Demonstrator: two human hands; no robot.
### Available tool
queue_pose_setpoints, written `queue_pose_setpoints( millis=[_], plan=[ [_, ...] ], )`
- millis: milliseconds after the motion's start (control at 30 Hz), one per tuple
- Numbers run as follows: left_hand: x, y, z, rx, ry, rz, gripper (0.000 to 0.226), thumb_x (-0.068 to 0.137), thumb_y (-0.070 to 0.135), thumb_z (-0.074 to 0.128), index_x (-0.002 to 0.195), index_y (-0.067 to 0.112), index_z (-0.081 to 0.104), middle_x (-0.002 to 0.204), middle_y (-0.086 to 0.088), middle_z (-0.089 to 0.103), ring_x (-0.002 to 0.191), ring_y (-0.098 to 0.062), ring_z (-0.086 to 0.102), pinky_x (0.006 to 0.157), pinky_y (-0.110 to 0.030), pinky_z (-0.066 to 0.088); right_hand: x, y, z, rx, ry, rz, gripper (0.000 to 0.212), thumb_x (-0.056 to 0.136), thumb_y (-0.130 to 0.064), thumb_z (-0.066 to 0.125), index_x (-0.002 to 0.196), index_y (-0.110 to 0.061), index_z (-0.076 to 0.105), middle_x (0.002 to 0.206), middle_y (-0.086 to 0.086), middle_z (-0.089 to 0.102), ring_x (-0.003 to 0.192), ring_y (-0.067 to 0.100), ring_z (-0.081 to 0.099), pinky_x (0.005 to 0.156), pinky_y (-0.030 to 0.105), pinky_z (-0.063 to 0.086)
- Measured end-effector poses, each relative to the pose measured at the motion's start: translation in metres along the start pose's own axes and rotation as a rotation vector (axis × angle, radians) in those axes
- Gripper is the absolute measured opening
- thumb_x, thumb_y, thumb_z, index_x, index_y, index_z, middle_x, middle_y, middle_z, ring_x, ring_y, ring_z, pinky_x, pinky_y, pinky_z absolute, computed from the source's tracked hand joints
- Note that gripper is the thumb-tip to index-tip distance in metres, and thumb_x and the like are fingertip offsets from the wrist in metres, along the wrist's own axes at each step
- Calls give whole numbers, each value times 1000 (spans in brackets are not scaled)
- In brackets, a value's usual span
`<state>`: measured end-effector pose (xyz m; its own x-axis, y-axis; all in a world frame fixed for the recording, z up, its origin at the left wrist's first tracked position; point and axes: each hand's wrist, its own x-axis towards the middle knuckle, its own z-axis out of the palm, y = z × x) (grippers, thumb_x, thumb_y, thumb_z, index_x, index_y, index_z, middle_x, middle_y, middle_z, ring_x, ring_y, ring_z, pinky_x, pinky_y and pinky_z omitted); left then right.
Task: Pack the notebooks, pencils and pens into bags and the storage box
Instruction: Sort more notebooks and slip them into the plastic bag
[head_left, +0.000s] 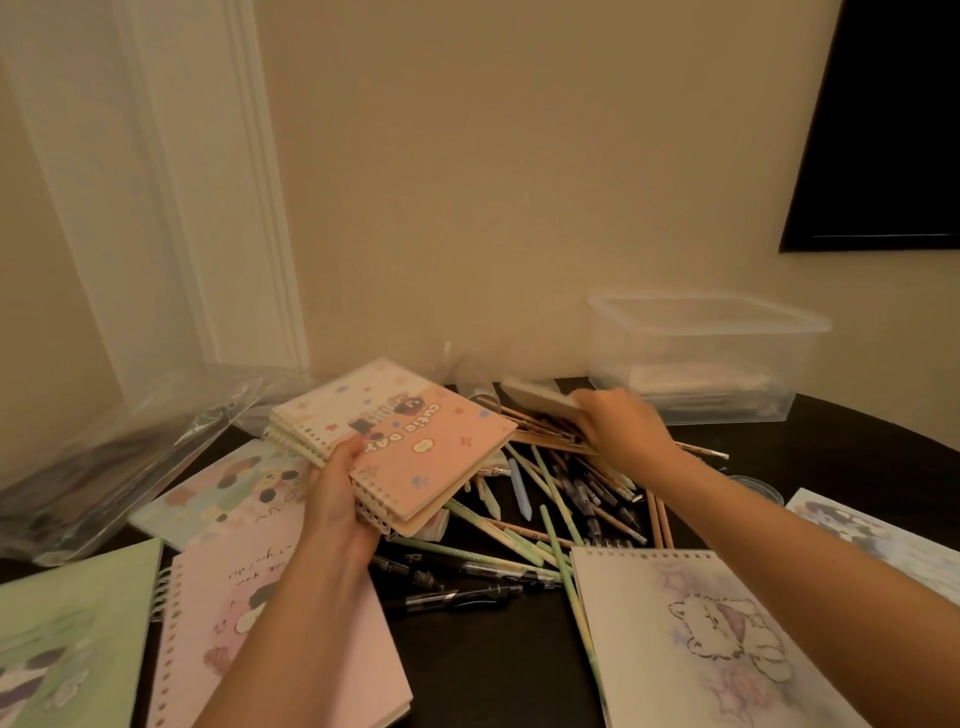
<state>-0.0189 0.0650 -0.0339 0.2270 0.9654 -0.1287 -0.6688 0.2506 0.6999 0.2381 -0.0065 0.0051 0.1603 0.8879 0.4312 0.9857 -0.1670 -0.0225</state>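
Packing looks barely begun. At nine o'clock from the table's middle the clear plastic bags (104, 457) lie crumpled. Dark shapes show through the film, but whether anything is packed inside cannot be told.

Toward seven o'clock, a green notebook (67, 623), a pink notebook (270, 623) and a pastel one (223, 493) lie loose on the dark table (831, 457).

The left hand (337, 499) clasps a stack of small spiral notebooks (415, 441), thumb on top, lifted just above the table at ten o'clock.

In the centre the heap of pencils and pens (566, 499) is unsorted.

At twelve o'clock the right hand (623, 426), motion-blurred, appears to grasp a pale small notebook (540, 397) by its near end over the pencils.

At five o'clock lies a cat-drawing notebook (701, 639), cut off by the frame's bottom edge.

At one o'clock stands the translucent storage box (701, 358), lidless. Something pale sits low inside, too hazy to name.

At three o'clock another notebook (857, 525) is partly hidden by the right forearm.
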Motion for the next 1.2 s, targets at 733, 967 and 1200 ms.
queue_pose_setpoints(
  millis=[733, 967, 1200],
  plan=[
    [-22, -17, 22, 275, -106, 230, 48, 95, 4, 47, 137, 26, 37, 113, -2, 61, 96, -19, 62, 72, -35, 50, 21, -3, -125, 617, 250, 251, 18, 93, -22, 55, 105, -12, 64, 103, 8, 65, 98, 28, 63, 84, 44, 54],
    [-27, -22, 28, 431, -128, 313, 45, 92, 5, 54, 130, 26, 43, 116, -5, 63, 100, -24, 63, 79, -41, 53, 43, -63, -137, 353, -163, 120, 38, 97, -16, 44, 134, -12, 51, 132, 11, 52, 103, 29, 58, 62, 28, 51],
    [-34, -20, 32, 453, -232, 288, 45, 92, 12, 55, 134, 22, 44, 115, -2, 65, 99, -20, 65, 76, -37, 55, 69, -96, -135, 805, -556, 280, 28, 95, -17, 43, 109, 3, 56, 91, 20, 67, 65, 25, 69, 60, 28, 60]
  ],
)
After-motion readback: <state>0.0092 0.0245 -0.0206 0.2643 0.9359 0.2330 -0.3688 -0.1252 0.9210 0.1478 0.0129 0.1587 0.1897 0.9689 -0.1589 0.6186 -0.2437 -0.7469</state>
